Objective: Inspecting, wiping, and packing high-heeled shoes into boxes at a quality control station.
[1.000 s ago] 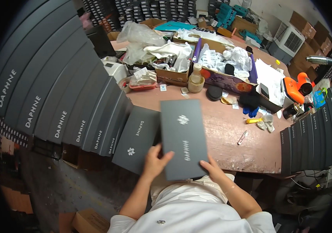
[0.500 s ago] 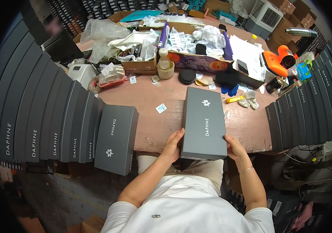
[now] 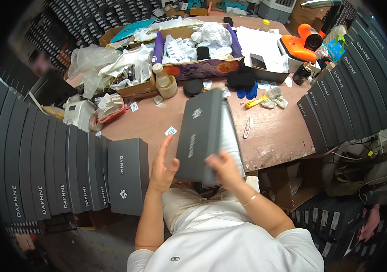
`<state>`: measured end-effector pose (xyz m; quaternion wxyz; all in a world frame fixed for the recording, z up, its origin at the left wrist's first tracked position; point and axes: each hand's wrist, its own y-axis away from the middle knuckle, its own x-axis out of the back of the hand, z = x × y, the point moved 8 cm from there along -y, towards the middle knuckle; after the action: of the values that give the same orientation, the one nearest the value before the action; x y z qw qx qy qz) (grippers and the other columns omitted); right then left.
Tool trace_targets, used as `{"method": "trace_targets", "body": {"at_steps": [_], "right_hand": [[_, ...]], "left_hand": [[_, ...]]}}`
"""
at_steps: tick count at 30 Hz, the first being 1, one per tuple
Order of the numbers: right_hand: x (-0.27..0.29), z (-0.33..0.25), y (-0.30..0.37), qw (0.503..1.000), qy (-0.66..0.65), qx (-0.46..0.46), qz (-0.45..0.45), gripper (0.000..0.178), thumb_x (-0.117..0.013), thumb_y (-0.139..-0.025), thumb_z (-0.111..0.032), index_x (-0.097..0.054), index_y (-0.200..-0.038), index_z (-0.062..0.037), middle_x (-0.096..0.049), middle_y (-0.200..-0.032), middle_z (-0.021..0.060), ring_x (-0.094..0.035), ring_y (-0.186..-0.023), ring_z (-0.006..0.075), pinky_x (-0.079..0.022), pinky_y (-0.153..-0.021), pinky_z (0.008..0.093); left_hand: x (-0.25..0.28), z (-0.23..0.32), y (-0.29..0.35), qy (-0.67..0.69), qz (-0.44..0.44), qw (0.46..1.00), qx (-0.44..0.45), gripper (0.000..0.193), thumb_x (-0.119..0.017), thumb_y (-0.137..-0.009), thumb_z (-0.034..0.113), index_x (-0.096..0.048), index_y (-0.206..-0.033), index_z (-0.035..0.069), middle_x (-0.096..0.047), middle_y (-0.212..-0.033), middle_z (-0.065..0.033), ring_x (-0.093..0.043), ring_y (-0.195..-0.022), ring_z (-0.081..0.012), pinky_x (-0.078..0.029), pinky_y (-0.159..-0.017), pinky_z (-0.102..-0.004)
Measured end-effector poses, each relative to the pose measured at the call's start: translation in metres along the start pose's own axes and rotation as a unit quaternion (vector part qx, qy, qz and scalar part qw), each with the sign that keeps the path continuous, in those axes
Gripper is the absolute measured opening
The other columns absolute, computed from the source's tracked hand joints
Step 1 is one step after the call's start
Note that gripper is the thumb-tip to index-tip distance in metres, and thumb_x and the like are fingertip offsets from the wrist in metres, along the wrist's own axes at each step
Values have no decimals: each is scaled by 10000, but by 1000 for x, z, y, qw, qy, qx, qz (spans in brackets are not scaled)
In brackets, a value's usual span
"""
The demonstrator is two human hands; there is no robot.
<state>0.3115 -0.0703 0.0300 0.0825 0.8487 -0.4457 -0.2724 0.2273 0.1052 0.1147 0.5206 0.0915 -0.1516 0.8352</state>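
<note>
A dark grey shoebox lid [image 3: 197, 131] stands tilted toward the left over its box, smeared by motion. White wrapping paper [image 3: 230, 136] shows inside the box along the right side. My right hand [image 3: 226, 170] is closed on the lid's near right edge. My left hand [image 3: 162, 168] is open beside the lid's left side, its thumb and fingers apart; whether it touches the lid I cannot tell. At the front left, a closed grey shoebox [image 3: 127, 177] leans against the row of boxes.
Rows of grey shoeboxes flank me at left [image 3: 44, 167] and right [image 3: 338, 95]. A cutter knife [image 3: 247, 127] and a yellow-handled brush [image 3: 257, 101] lie right of the box. Beyond are a glue jar [image 3: 166, 86], a purple carton [image 3: 193, 71], and a phone [image 3: 257, 61].
The lid has been lifted off on the right and tipped leftward, baring white paper. My right hand has moved left with it; my left hand has come off the box's side. The view has shifted.
</note>
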Motion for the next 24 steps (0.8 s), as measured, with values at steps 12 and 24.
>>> {"method": "trace_targets", "body": {"at_steps": [12, 24], "right_hand": [[47, -66, 14, 727, 638, 254, -6, 188, -681, -810, -129, -559, -926, -45, -566, -1203, 174, -526, -1095, 389, -414, -903, 513], [-54, -97, 51, 788, 452, 413, -66, 201, -604, -841, -206, -576, -910, -20, -630, -1037, 145, -633, -941, 313, -508, -825, 451]], "left_hand": [[-10, 1, 53, -240, -63, 968, -27, 305, -611, -853, 113, -609, -1121, -32, -641, -1065, -187, -628, -957, -322, -497, -860, -374], [-91, -74, 14, 126, 108, 981, 103, 528, -592, -911, 133, -393, -1380, -7, -455, -1363, -154, -458, -1258, -305, -404, -1015, -382]]}}
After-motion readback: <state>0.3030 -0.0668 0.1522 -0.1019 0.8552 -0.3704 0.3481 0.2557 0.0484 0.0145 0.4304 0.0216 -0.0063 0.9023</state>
